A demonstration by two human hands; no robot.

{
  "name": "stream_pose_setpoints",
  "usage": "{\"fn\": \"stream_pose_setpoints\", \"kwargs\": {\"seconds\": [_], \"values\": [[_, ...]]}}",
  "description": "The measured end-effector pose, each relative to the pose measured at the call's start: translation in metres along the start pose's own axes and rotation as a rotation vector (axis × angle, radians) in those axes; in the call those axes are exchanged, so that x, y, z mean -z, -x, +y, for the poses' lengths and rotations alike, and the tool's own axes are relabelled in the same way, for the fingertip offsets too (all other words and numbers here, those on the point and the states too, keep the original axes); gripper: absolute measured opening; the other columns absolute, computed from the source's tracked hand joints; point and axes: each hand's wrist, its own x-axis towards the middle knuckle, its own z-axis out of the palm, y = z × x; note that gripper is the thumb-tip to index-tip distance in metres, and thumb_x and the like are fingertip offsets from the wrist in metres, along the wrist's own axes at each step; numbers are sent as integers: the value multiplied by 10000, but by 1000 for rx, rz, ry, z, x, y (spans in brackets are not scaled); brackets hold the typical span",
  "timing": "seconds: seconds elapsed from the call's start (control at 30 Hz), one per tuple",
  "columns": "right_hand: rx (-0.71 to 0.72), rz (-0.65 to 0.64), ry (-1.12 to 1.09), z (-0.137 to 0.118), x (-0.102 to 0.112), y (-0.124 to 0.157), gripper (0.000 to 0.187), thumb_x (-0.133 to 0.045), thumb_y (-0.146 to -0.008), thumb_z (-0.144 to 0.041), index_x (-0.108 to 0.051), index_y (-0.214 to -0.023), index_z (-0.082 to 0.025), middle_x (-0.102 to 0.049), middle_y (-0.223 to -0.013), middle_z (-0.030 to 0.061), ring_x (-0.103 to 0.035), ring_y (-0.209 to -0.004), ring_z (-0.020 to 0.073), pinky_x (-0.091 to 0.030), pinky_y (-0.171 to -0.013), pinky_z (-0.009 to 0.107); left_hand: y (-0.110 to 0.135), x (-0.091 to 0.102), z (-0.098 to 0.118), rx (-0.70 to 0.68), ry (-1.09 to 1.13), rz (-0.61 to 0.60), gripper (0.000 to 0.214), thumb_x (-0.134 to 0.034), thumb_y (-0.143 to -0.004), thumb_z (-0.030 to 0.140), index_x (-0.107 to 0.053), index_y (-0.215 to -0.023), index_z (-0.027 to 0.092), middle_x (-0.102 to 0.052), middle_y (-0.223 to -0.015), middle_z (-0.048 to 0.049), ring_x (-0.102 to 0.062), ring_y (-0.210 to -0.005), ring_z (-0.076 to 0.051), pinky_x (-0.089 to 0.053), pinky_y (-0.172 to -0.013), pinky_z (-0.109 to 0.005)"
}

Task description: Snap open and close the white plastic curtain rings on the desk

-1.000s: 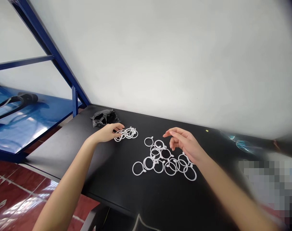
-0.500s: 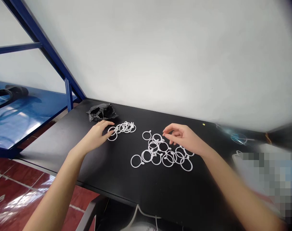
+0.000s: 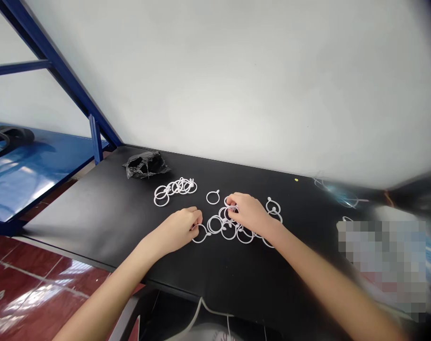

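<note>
White curtain rings (image 3: 229, 238), each with a small eyelet, lie in a loose overlapping heap on the black table. My left hand (image 3: 180, 231) is at the heap's left end, fingers curled and closed on the edge of the outermost ring (image 3: 205, 227). Over the upper part of the heap, my right hand (image 3: 250, 213) pinches a ring between thumb and fingers, hiding some rings beneath it. A single ring (image 3: 213, 197) lies apart, just above the heap. Farther left, several rings (image 3: 178, 187) overlap in a row.
A crumpled black plastic bag (image 3: 146, 165) sits at the back left of the table (image 3: 130, 222). Clear plastic packaging (image 3: 343, 194) lies at the right, near a blurred pale item. A blue metal frame (image 3: 94, 137) stands left, and a chair (image 3: 130, 312) is below the front edge.
My left hand has moved from the row of rings right and down to the heap, its fingers closing. My right hand has moved left and down onto the heap's rings.
</note>
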Motion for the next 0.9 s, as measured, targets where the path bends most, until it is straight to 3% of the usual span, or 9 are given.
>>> {"fn": "stream_pose_setpoints", "kwargs": {"seconds": [0.17,0.33,0.43,0.5,0.6,0.77,0.9], "values": [[-45,22,-87,12,13,0,69,-556,-714,-148,-598,-743,-194,-624,-725,2,-506,-589,121,-334,-550,252,-15,24,-6,-89,106,76,111,-492,-738,86,-539,-718,184,-601,-758,-8,-575,-672,-145,-447,-610,-254],[-30,39,-156,16,37,3,44,-574,-726,-182,-612,-736,-201,-618,-684,-9,-524,-609,130,-362,-567,253,-43,34,0,-317,328,242,108,-529,-821,142,-621,-820,198,-656,-841,-10,-624,-784,-155,-505,-751,-299],[-1,65,-181,15,50,7,52,-584,-757,-210,-635,-768,-209,-637,-745,-8,-503,-607,121,-363,-576,257,-58,26,9,-431,461,242,70,-564,-847,161,-614,-810,191,-640,-838,-17,-622,-794,-152,-509,-765,-310],[24,96,-202,13,56,11,68,-594,-773,-230,-658,-785,-213,-643,-765,-4,-484,-590,116,-357,-571,264,-63,16,14,-456,531,303,92,-625,-845,205,-585,-766,181,-615,-842,-28,-608,-790,-152,-511,-765,-317],[47,122,-265,9,61,15,68,-611,-776,-236,-673,-787,-211,-627,-714,-7,-467,-568,115,-353,-554,268,-65,0,20,-470,579,423,194,-723,-800,244,-547,-753,177,-604,-1010,-73,-605,-942,-184,-505,-860,-356],[-3,182,-432,-5,55,18,60,-655,-775,-260,-670,-792,-204,-615,-673,-8,-473,-566,120,-380,-528,269,-59,-13,29,-435,669,487,444,-765,-769,240,-518,-1138,224,-554,-1271,-125,-557,-1170,-242,-491,-950,-404],[32,59,-579,-17,55,22,100,-693,-770,-267,-685,-844,-201,-662,-772,12,-535,-620,126,-438,-543,262,-58,-14,29,-494,648,468,359,-649,-842,186,-534,-1182,204,-625,-1137,-96,-623,-1005,-203,-514,-882,-365]]}}
